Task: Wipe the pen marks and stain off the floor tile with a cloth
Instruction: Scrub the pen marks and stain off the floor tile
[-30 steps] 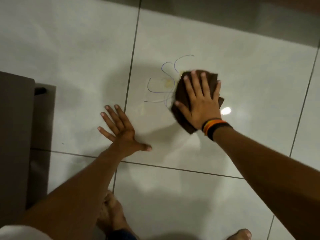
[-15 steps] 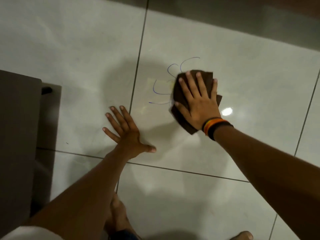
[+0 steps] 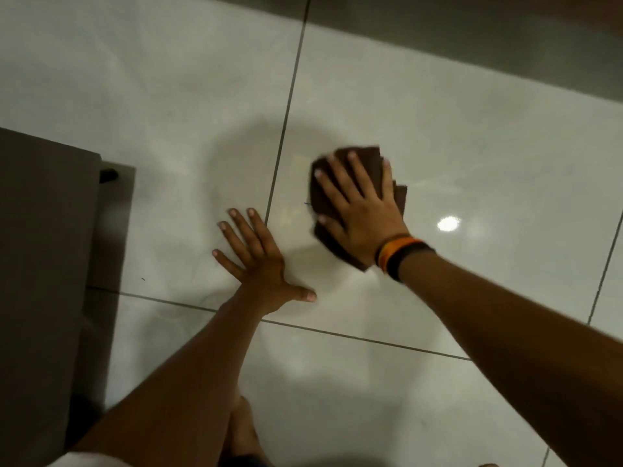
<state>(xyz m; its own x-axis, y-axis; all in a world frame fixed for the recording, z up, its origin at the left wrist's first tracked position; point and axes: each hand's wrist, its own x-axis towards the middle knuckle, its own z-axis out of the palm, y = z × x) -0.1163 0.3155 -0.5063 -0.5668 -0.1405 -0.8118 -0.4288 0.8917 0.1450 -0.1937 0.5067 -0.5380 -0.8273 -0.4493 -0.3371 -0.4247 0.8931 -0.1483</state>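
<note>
My right hand (image 3: 359,210) lies flat with spread fingers on a folded dark brown cloth (image 3: 365,156), pressing it onto the glossy white floor tile (image 3: 455,146). The cloth hides the drawn lines; only a tiny blue pen trace (image 3: 307,203) shows at its left edge, beside a faint yellowish smear (image 3: 292,214). My left hand (image 3: 258,261) rests palm down on the tile near the grout line, fingers apart, holding nothing, a short way left and nearer than the cloth.
A dark grey piece of furniture (image 3: 43,264) fills the left side. Grout lines (image 3: 286,119) cross the floor. A bright light reflection (image 3: 448,224) sits right of the cloth. My bare foot (image 3: 242,433) is at the bottom. A darker strip (image 3: 472,38) runs along the far edge.
My right hand has slid the cloth leftward over the blue pen lines and yellow stain, which are now covered or gone. The left hand has stayed planted.
</note>
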